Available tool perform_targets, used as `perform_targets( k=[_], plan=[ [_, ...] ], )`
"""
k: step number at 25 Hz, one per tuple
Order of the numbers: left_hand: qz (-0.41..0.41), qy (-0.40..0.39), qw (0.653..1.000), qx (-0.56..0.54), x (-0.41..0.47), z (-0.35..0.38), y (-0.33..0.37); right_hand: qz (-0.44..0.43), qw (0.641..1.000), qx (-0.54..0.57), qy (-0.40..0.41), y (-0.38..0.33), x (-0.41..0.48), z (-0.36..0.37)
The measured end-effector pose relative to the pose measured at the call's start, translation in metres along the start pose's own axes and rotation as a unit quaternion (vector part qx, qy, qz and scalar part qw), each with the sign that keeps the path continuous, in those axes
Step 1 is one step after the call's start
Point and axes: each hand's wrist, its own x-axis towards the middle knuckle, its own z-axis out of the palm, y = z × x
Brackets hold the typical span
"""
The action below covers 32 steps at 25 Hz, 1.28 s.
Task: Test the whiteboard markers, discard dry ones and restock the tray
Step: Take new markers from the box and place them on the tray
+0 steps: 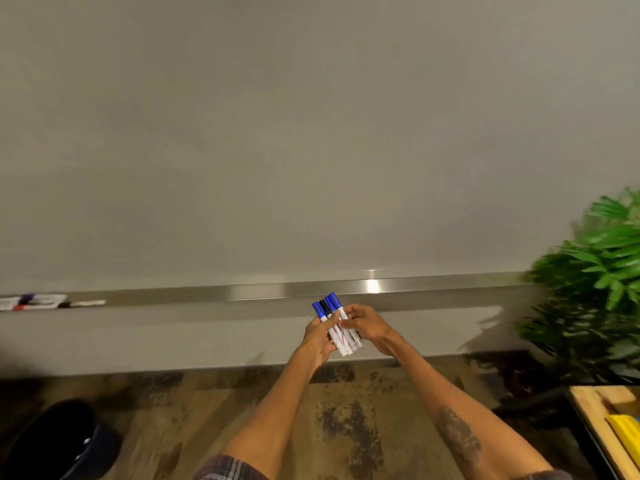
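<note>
A bundle of white-barrelled whiteboard markers (343, 336) with blue and black caps is held in both hands. It sits in front of the long brushed-metal tray (433, 284) that runs along the foot of the large white whiteboard (311, 133), about midway along it. The markers stand nearly upright, leaning a little to the left, caps up. Several blue caps and one black cap show. The caps reach the tray's lower edge in this view, but whether they touch it cannot be told.

The left hand (318, 336) takes the bundle from the left, its grip closed round the barrels with the thumb laid across the front. The right hand (365, 325) meets it from the right, its grip narrow and its fingertips pinching the barrels on the bundle's right side, just below the caps.

At the far left of the tray lies a blurred cluster of further markers (31, 302). A single black-capped marker (85, 302) lies flat just to their right.

A round black bin (59, 441) stands on the brown wood-patterned floor (346, 427) at the near left. A leafy green plant (595, 271) fills the right side beyond the tray's end. In the near right corner a pale wooden bench (588, 407) carries a yellow object (627, 438), mostly cut off by the frame.
</note>
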Motion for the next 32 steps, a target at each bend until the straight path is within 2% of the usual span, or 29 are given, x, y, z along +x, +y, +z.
perform_targets(
  k=[6, 11, 15, 22, 28, 32],
  plan=[
    [0.048, 0.083, 0.994, -0.06, -0.019, -0.147, 0.037, -0.073, 0.995, -0.043, -0.053, -0.049, 0.037, 0.138],
    [0.082, 0.161, 0.977, -0.113, -0.046, -0.24, 0.061, -0.113, 0.989, -0.076, -0.065, -0.079, 0.062, 0.234],
    [0.095, 0.201, 0.963, -0.154, -0.057, -0.296, 0.073, -0.151, 0.977, -0.113, -0.102, -0.103, 0.076, 0.294],
    [0.117, 0.258, 0.937, -0.205, -0.051, -0.377, 0.105, -0.162, 0.963, -0.109, -0.186, -0.138, 0.12, 0.376],
    [0.119, 0.3, 0.921, -0.217, -0.024, -0.446, 0.159, -0.157, 0.946, -0.103, -0.264, -0.189, 0.18, 0.435],
    [0.128, 0.304, 0.918, -0.218, -0.005, -0.485, 0.21, -0.157, 0.943, -0.106, -0.275, -0.228, 0.228, 0.474]
  ],
)
